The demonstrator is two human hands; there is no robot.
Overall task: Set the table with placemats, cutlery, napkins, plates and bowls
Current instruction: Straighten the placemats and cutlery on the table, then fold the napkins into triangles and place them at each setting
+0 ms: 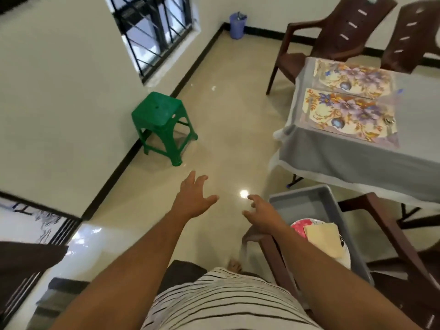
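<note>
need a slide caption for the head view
Both hands, left and right, reach out empty beside a grey tub of plates; two floral placemats lie on the table.

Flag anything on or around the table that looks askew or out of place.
Little stands out. The near floral placemat sits slightly askew to the far placemat, and a small metallic object lies on its edge. White scraps litter the floor by the wall.

Home dining room: clothed table (357, 158), plastic chairs (333, 32).
</note>
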